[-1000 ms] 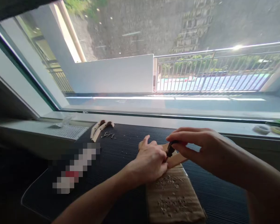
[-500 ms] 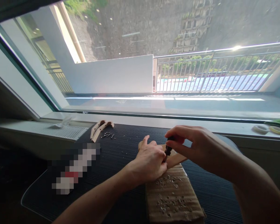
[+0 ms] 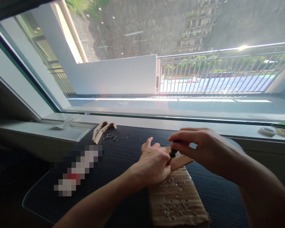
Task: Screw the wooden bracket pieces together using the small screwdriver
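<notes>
Wooden strip (image 3: 181, 162) pinned under the curled left hand (image 3: 154, 163); right hand (image 3: 200, 147) pinches the small tool (image 3: 173, 153), whose tip could skid into that hand.

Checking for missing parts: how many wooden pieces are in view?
3. Two curved pieces lie together at the black mat's far left; a third piece lies on the cardboard under the left hand, where the right hand holds a tool. Hands may hide more.

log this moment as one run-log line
left hand: holds wooden piece on cardboard | right hand: grips dark-handled tool, tip at wooden piece | around: chips on cardboard; spare wooden parts, screws on black mat
</notes>
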Tool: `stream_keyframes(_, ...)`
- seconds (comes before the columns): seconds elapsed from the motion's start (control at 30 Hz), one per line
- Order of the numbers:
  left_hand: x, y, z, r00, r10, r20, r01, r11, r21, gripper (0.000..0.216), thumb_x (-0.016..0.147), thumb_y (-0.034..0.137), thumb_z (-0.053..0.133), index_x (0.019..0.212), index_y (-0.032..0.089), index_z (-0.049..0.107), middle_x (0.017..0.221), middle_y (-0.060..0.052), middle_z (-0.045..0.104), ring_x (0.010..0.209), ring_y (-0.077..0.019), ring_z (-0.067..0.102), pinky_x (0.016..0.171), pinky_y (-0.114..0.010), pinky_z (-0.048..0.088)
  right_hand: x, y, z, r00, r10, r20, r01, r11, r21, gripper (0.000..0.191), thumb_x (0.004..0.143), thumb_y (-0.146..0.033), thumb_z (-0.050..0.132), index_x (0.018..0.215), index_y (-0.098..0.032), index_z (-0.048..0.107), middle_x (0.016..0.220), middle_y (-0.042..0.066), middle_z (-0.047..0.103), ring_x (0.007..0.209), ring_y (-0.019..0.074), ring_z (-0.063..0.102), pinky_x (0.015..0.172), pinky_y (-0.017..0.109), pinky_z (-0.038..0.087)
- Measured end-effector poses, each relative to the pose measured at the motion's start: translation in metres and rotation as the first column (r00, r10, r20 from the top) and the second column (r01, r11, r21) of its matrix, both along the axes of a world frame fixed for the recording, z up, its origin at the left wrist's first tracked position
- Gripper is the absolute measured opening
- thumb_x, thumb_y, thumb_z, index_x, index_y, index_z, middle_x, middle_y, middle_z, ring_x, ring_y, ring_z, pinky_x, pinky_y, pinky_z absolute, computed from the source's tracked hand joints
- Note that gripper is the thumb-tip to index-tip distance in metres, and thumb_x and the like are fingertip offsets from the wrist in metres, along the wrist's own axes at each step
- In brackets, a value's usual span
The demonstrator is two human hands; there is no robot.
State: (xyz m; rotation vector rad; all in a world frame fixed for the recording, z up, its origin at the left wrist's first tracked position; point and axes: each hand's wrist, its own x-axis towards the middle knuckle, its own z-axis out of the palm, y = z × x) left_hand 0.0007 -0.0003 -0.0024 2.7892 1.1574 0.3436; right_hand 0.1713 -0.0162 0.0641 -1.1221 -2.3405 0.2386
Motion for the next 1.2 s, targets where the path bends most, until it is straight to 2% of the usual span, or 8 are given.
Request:
stream_keyframes(0.2,0.0,0.001,-0.003,1.0,0.0,0.014,0.0,1.0,-0.004,0.02,0.076,0.03,0.054,0.064,0.019,0.064,0.078,-0.002,0.065,0.091,-0.0213,0.054,0.106,-0.053,0.015,-0.006,-0.003,0.001,1.0,0.008,-0.021,-0.008,1.0,-0.017,0.016,0.085,-0.025,0.051,0.088,-0.022,0.067,0.08,-0.001,0.066,0.067,0.0104,0.057,0.06,0.021,0.04)
stream_keyframes(0.43,0.0,0.0,-0.001,1.0,0.004,-0.003,-0.004,1.0,-0.008,0.022,0.08,0.029,0.05,0.069,0.02,0.066,0.079,-0.003,0.065,0.094,-0.0222,0.054,0.105,-0.055,0.015,0.001,-0.008,0.002,0.996,0.08,-0.04,-0.081,0.996,-0.035,0.024,0.083,-0.02,0.051,0.101,-0.024,0.067,0.095,0.003,0.067,0.079,0.0145,0.061,0.065,0.021,0.045)
stream_keyframes(0.63,0.0,-0.001,-0.002,1.0,0.01,-0.025,-0.01,1.0,0.011,0.021,0.079,0.027,0.049,0.069,0.02,0.066,0.074,-0.003,0.063,0.092,-0.0219,0.054,0.105,-0.054,0.017,0.002,-0.002,0.001,0.998,0.043,-0.046,-0.045,0.998,-0.043,0.019,0.083,-0.026,0.053,0.095,-0.022,0.068,0.086,0.003,0.067,0.071,0.014,0.059,0.06,0.022,0.044)
stream_keyframes(0.87,0.002,-0.001,0.0,1.0,0.023,-0.006,-0.023,1.0,0.008,0.015,0.076,0.025,0.052,0.068,0.017,0.063,0.083,-0.003,0.064,0.09,-0.0213,0.054,0.106,-0.053,0.017,-0.006,0.0,-0.001,0.999,-0.042,-0.034,0.04,0.998,-0.044,0.017,0.083,-0.03,0.052,0.088,-0.019,0.064,0.072,0.0,0.064,0.059,0.011,0.054,0.054,0.021,0.04)
stream_keyframes(1.07,0.001,-0.001,0.0,1.0,0.006,0.006,-0.006,1.0,0.001,0.017,0.077,0.025,0.051,0.066,0.017,0.062,0.077,-0.002,0.063,0.087,-0.0205,0.054,0.105,-0.055,0.018,-0.003,-0.002,-0.003,0.996,0.043,-0.079,-0.046,0.998,-0.033,0.024,0.082,-0.019,0.049,0.099,-0.021,0.065,0.091,0.003,0.067,0.073,0.0133,0.059,0.063,0.021,0.045)
stream_keyframes(1.2,-0.001,-0.001,0.0,1.0,-0.008,0.014,0.008,1.0,-0.005,0.019,0.078,0.026,0.051,0.066,0.019,0.064,0.077,-0.002,0.063,0.09,-0.0212,0.054,0.104,-0.055,0.017,0.005,-0.002,-0.001,0.995,0.064,-0.071,-0.067,0.997,-0.046,0.024,0.081,-0.022,0.052,0.1,-0.022,0.067,0.092,0.004,0.068,0.078,0.016,0.061,0.067,0.023,0.047)
